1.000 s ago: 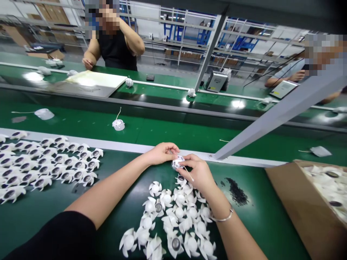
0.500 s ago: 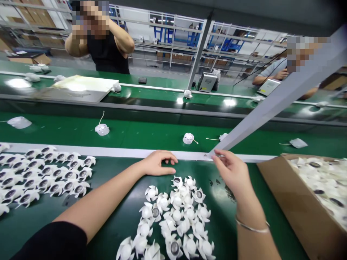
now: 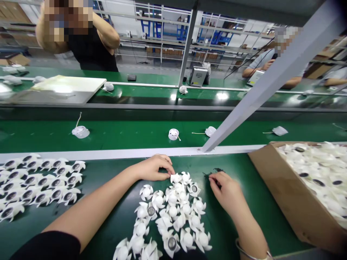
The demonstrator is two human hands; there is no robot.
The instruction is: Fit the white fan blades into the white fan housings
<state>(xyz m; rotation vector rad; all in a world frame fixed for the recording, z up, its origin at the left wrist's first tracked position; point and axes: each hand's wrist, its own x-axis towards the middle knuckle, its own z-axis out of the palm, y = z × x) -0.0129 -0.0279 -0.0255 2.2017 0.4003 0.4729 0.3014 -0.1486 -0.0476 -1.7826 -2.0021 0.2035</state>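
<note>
My left hand (image 3: 155, 168) pinches the edge of a white fan impeller (image 3: 175, 178) at the far end of a loose cluster. Most impellers in this cluster (image 3: 173, 211) lie with their domed side up, while a few show a grey ring. To the right, my right hand (image 3: 225, 187) hangs low over the green table, thumb and fingertips pressed together. Small dark pieces (image 3: 217, 169) lie by its fingertips. Whether it holds one of them is hidden. A bracelet (image 3: 251, 252) circles my right wrist.
Rows of impellers (image 3: 40, 180) with dark rings up lie at left. A cardboard box (image 3: 282, 187) full of impellers stands at right. Beyond a white rail (image 3: 108, 153), white round housings (image 3: 173, 134) with leads lie on a green belt. A slanted post (image 3: 249, 97) crosses the view. Two people are opposite.
My left fingers have closed down onto the far impeller, which has turned. My right hand has come down from the post's foot to the dark pieces. The view has shifted, and the belt housings appear further left.
</note>
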